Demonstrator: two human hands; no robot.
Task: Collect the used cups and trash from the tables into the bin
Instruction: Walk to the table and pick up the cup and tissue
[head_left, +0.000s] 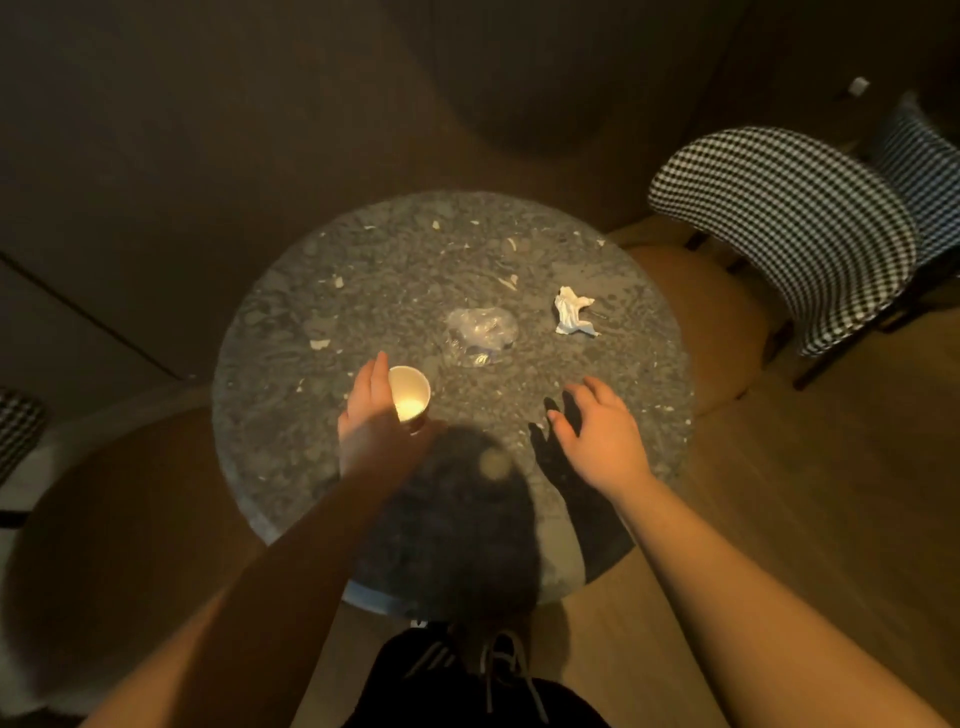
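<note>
My left hand (371, 410) wraps the light, crushable paper cup (409, 393) at its wall; my right hand (597, 431) hovers empty, fingers spread; crumpled napkin (571, 310) soft, pinchable anywhere.

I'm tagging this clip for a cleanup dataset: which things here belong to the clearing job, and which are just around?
Part of the job:
paper cup, at the left hand
crumpled clear plastic
crumpled white tissue
right hand, hovering open

Just around:
round stone table
checkered chair
</note>
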